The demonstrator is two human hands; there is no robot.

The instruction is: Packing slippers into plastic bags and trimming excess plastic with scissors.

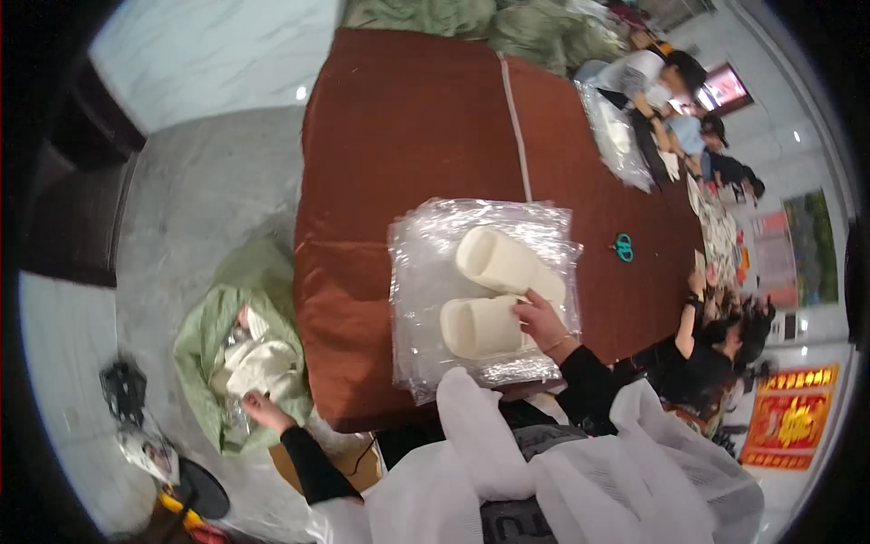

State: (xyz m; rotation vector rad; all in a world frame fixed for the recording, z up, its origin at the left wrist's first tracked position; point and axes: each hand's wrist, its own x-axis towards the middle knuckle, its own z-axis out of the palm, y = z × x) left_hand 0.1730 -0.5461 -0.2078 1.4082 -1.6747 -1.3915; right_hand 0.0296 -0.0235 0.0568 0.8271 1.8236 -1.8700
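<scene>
Two cream slide slippers lie side by side on a stack of clear plastic bags [412, 299] on the table. My right hand [544, 325] grips the end of the nearer slipper [473, 328], its fingers bent over the edge. The farther slipper [494, 254] rests just beyond it, toe end to the left. Off the table's left side, my left hand [265, 412] is at the mouth of a green woven sack [195, 340]. Its fingertips are drawn together near clear plastic, and what they hold is too small to make out. White items [267, 367] fill the sack.
A brown cloth covers the table [408, 118]; teal scissors [623, 247] lie on its right part. More plastic bags [616, 136] sit at the far right edge. Several people work along the right side. Full green sacks [535, 32] stand behind the table.
</scene>
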